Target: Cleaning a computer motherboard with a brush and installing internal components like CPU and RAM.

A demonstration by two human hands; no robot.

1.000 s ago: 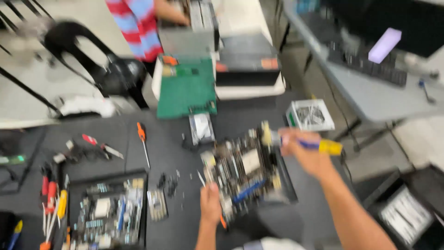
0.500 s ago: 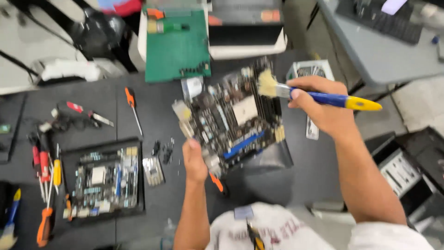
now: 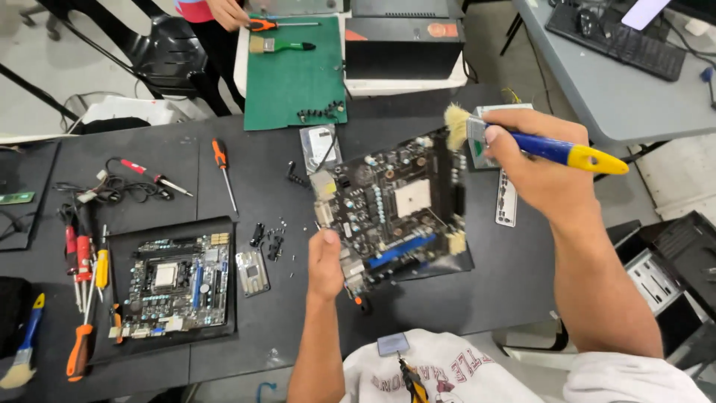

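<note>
Our fingers [image 3: 522,145] on the right hand [image 3: 541,168] are wrapped tight around a paintbrush [image 3: 537,143] with a blue and yellow handle. Its pale bristles touch the top right corner of a dark circuit board [image 3: 395,209]. Our left hand [image 3: 326,263] grips the board by its lower left edge and holds it tilted, just above the dark worktop [image 3: 485,283].

To the left, a second circuit board [image 3: 171,283] lies flat on a black mat [image 3: 119,242]. Beside it we see screwdrivers [image 3: 86,287] with red, yellow and orange handles. An orange screwdriver [image 3: 222,172] lies alone, higher up. Small black screws [image 3: 270,240] sit between the two boards.

At the far end is a green mat [image 3: 294,82] with a green-handled brush [image 3: 280,46] on it. Another person's hand [image 3: 227,13] holds a screwdriver there.
</note>
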